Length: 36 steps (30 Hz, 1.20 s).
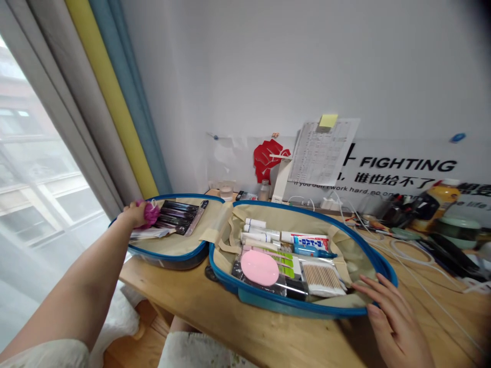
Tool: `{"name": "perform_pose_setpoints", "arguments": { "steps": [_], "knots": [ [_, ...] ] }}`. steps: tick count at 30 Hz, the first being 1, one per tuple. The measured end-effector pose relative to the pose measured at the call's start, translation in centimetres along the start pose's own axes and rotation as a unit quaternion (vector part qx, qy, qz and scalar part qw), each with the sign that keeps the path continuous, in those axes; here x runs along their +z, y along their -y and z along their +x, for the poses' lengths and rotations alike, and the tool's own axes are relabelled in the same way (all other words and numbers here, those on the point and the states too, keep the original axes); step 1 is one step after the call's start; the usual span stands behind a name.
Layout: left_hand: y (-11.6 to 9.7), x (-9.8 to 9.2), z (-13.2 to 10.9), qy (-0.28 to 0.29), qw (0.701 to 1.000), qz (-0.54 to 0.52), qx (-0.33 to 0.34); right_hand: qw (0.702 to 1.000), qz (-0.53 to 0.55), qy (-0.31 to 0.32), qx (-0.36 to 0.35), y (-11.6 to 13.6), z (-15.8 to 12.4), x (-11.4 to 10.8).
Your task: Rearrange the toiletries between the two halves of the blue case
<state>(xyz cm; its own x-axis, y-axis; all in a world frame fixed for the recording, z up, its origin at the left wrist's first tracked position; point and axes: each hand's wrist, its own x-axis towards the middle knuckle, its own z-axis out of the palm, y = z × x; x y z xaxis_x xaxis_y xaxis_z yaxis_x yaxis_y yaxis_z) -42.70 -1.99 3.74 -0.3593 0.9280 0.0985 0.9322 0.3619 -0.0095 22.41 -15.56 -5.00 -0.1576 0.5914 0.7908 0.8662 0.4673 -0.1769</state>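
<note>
An open blue-rimmed case (379, 263) lies on a wooden desk (245, 327), with its lid half (172, 254) folded out to the left. My left hand (135, 213) reaches to the lid's far left edge and is closed round a small pink fluffy thing (151, 213), beside dark slim packets (177, 213). My right hand (393, 317) rests with fingers spread flat on the near right rim of the case. Inside the right half lie white tubes (256, 231), a toothpaste tube (307, 240), a pink oval pad (260, 267) and a pack of cotton swabs (321, 277).
Curtains (111, 102) and a window (34, 168) stand at the left. Against the wall are a red fist sticker (266, 159), a paper sheet (324, 152) and a banner (406, 166). Bottles, bowls and white cables (418, 255) clutter the desk's right side.
</note>
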Motion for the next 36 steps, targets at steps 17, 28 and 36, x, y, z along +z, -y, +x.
{"name": "perform_pose_setpoints", "arguments": {
  "steps": [17, 28, 36],
  "knots": [
    [-9.3, -7.3, -1.6, -0.131, 0.983, -0.078, 0.105, 1.0, -0.006, 0.001, 0.011, 0.5, 0.2, -0.3],
    [-38.5, -6.6, -12.2, 0.01, 0.791, -0.366, 0.49, 0.998, 0.038, 0.008, 0.059, 0.5, -0.3, 0.0],
    [-44.8, -1.8, -15.4, 0.05, 0.798, -0.345, 0.491, 0.997, 0.05, 0.004, 0.052, 1.1, 0.0, -0.3]
  ]
}}
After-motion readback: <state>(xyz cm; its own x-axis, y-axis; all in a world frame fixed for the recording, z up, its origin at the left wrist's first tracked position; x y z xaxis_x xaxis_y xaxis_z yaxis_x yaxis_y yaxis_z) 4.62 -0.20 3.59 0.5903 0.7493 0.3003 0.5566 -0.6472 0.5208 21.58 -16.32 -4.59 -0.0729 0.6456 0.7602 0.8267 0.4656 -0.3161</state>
